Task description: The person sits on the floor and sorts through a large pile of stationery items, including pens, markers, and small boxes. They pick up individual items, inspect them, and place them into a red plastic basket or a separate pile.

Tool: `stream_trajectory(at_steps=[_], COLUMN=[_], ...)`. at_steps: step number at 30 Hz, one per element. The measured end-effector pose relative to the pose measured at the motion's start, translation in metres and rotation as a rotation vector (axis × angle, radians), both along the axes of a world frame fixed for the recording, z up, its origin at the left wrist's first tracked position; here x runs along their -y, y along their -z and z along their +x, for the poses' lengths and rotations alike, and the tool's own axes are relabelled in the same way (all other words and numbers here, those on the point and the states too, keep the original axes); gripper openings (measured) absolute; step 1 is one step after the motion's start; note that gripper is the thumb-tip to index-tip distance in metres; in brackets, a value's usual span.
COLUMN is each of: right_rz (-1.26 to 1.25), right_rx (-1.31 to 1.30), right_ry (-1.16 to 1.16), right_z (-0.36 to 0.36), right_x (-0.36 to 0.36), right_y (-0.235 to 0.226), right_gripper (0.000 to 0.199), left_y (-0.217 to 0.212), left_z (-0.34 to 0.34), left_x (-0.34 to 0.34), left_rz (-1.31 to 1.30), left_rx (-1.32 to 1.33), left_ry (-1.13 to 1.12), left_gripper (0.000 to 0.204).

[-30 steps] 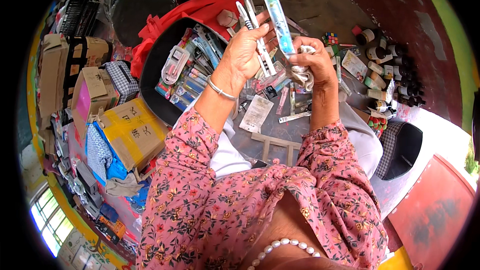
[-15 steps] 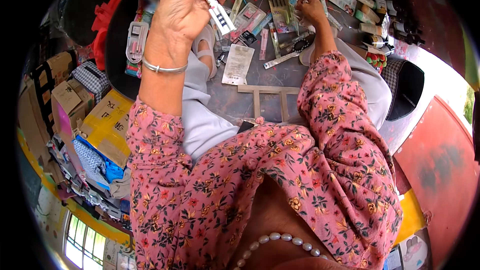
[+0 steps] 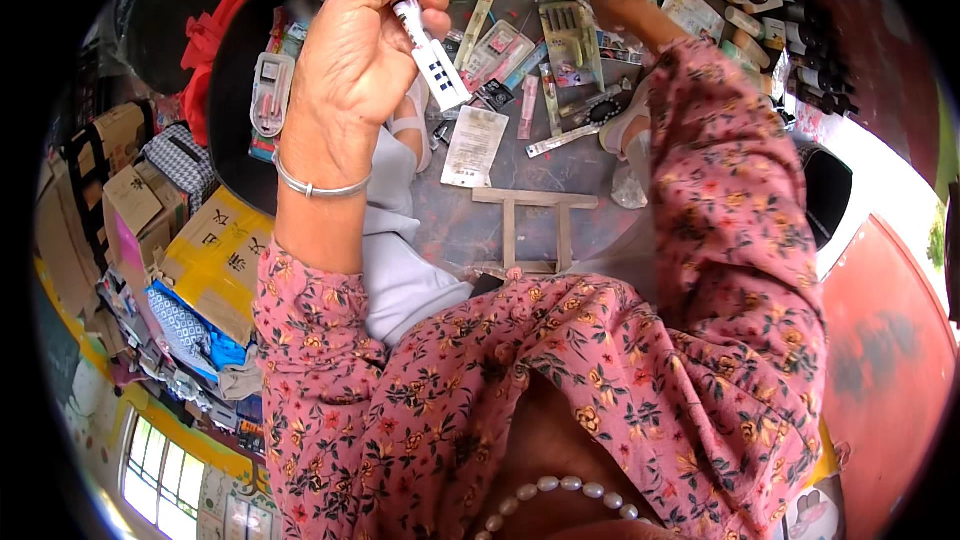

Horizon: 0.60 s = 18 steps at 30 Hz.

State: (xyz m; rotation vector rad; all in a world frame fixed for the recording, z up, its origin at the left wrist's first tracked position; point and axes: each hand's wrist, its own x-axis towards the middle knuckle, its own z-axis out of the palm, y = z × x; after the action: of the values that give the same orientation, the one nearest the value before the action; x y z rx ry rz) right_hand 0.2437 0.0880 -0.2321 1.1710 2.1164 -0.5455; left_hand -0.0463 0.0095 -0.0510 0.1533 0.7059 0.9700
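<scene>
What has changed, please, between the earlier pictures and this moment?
The right hand came down from the raised packets to the small goods on the floor; the long blue packet it helped hold is out of view. The left hand keeps its fingers around the white packets.

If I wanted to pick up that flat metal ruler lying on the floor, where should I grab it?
Probably by its near, lower-left end. The ruler lies flat and slanted, thin and narrow, so pinch its two long edges from above. That end sticks out onto bare floor, while the far end runs into the packets near the right hand.
</scene>
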Motion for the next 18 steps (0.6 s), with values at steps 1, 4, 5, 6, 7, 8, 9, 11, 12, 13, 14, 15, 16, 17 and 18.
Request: stream_trajectory(at_steps=[1, 4, 5, 6, 7, 8, 9, 11, 12, 13, 14, 15, 16, 17, 18], right_rz=[0.025, 0.091, 0.11, 0.115, 0.119, 0.125, 0.139, 0.157, 0.17, 0.183, 0.196, 0.278, 0.292, 0.282, 0.265], right_rx=[-0.023, -0.098, -0.125, -0.159, -0.201, -0.232, -0.27, -0.305, -0.317, -0.329, -0.341, -0.404, -0.438, -0.431, -0.429], right_ry=[-0.105, -0.212, -0.212, -0.215, -0.216, -0.217, -0.271, -0.327, -0.335, -0.341, -0.345, -0.351, -0.348, -0.359, -0.377], right_z=[-0.01, -0.029, -0.034, -0.041, -0.046, -0.05, -0.061, -0.071, -0.074, -0.077, -0.079, -0.074, -0.069, -0.063, -0.06], right_x=[-0.008, -0.021, -0.024, -0.023, -0.018, -0.013, -0.005, 0.022, 0.028, 0.034, 0.041, 0.043, 0.043, 0.043, 0.043], right_y=[-0.019, -0.013, -0.004, 0.011, 0.035, 0.059, 0.08, 0.108, 0.119, 0.129, 0.14, 0.146, 0.151, 0.155, 0.145], right_gripper=[0.014, 0.016, 0.018, 0.018, 0.018, 0.018, 0.018, 0.018, 0.016, 0.015, 0.015, 0.015, 0.017, 0.016, 0.016], left_y=[-0.006, -0.001, -0.004, -0.008, -0.01, -0.009, -0.01, -0.009, -0.008, -0.009, -0.008, -0.009, -0.009, -0.008, -0.004], left_z=[0.004, 0.002, 0.005, 0.005, 0.006, 0.008, 0.011, 0.01, 0.011, 0.013, 0.014, 0.018, 0.022, 0.026, 0.03], left_x=[-0.001, -0.002, -0.003, -0.003, -0.003, -0.004, -0.003, -0.003, -0.003, -0.001, 0.0, -0.001, -0.003, -0.006, -0.008], left_rz=[-0.054, -0.032, -0.073, -0.082, -0.091, -0.099, -0.137, -0.208, -0.237, -0.257, -0.275, -0.277, -0.278, -0.279, -0.289], left_rx=[-0.041, 0.127, 0.052, 0.018, -0.024, -0.056, -0.097, -0.088, -0.095, -0.121, -0.122, -0.121, -0.121, -0.148, -0.172], left_ry=[-0.035, -0.066, -0.1, -0.119, -0.137, -0.155, -0.187, -0.169, -0.174, -0.186, -0.18, -0.168, -0.155, -0.139, -0.146], left_gripper=[0.026, 0.024, 0.023, 0.024, 0.024, 0.024, 0.024, 0.024, 0.024, 0.023, 0.023, 0.022, 0.022, 0.021, 0.021])
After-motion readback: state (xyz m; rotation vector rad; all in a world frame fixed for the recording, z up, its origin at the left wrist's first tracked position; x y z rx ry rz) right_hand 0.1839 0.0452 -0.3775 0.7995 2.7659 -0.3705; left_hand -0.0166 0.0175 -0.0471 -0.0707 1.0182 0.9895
